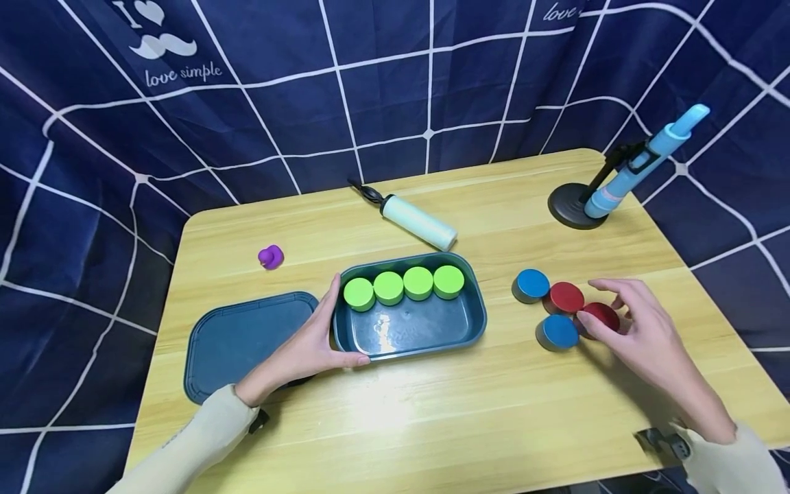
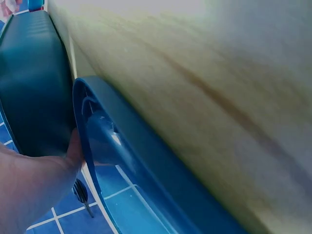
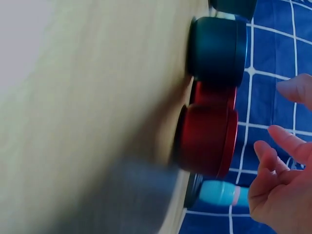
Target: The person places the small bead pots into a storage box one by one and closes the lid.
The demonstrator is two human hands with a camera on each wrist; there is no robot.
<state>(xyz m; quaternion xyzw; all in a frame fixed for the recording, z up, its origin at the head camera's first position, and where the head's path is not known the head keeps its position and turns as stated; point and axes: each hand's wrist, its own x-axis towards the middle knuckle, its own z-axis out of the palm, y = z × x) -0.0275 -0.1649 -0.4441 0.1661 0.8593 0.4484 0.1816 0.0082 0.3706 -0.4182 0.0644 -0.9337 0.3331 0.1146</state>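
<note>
A dark teal plastic container (image 1: 420,337) stands mid-table, with several green round tins (image 1: 389,288) in a row along its back side. My left hand (image 1: 311,343) lies against its left end, fingers straight along that side and thumb along the front rim. In the left wrist view that hand reaches between the container (image 2: 31,83) and its lid (image 2: 141,146). My right hand (image 1: 644,329) hovers over the nearer red tin (image 1: 601,319), thumb and fingers spread apart. The right wrist view shows the fingers (image 3: 287,141) above this red tin (image 3: 207,141), apart from it.
Another red tin (image 1: 564,297) and two blue tins (image 1: 531,285) cluster beside it. The lid (image 1: 247,343) lies left of the container. Behind are a purple rubber duck (image 1: 271,257) and a hand pump (image 1: 420,221). A light-blue tube on a black stand (image 1: 574,206) stands back right.
</note>
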